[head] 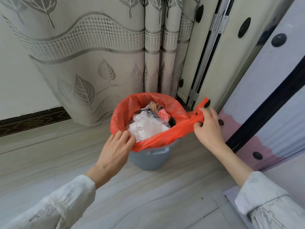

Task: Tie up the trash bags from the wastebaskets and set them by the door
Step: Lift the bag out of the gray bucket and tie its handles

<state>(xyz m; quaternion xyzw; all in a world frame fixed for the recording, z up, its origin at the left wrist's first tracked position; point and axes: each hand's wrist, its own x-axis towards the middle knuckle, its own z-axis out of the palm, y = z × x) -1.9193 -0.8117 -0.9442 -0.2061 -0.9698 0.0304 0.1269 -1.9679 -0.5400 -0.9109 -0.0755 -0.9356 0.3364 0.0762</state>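
An orange trash bag (pixel 125 111) lines a small grey wastebasket (pixel 149 160) standing on the floor in front of the curtain. The bag is open and filled with white crumpled plastic, paper and a pink scrap. My left hand (pixel 116 146) grips the bag's near left rim with curled fingers. My right hand (pixel 208 126) pinches the bag's right handle loop (pixel 200 107), pulled out sideways away from the basket.
A grey leaf-patterned curtain (pixel 92 52) hangs behind the basket. A folding screen with dark studs (pixel 219 47) and a pale panel with a dark stripe (pixel 267 100) stand at the right. Pale wood-look floor (pixel 140 195) stretches toward me.
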